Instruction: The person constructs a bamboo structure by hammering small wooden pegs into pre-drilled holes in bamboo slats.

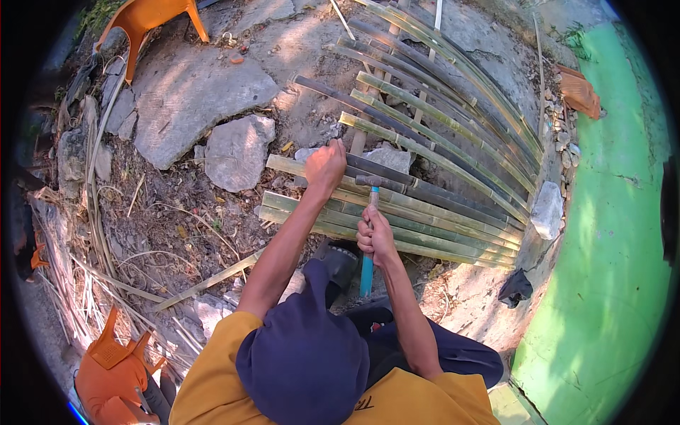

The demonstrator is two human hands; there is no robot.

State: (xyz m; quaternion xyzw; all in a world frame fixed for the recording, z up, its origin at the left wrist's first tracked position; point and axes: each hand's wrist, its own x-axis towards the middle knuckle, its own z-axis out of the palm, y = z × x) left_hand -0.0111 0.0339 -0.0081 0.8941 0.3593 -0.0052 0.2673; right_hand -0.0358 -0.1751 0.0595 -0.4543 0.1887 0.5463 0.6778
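My right hand (pixel 375 234) is closed round the turquoise handle of a hammer (pixel 366 275). The hammer's dark head lies over the split bamboo slats, just right of my left hand. My left hand (pixel 326 168) is closed in a pinch at the left end of a dark bamboo slat (pixel 432 193); whatever its fingers hold is hidden. Nearest me, several green and tan bamboo slats (pixel 283 204) lie side by side under my hands. More bamboo slats (pixel 439 120) fan out beyond, lying across wooden strips (pixel 359 140).
Broken concrete slabs (pixel 195 106) and a grey stone (pixel 241 152) lie left of the slats. An orange plastic chair (pixel 145 18) stands far left, another orange chair (pixel 110 348) near left. Rightward are a pale block (pixel 547 210), a black crumpled thing (pixel 516 288) and green-painted ground (pixel 609 234).
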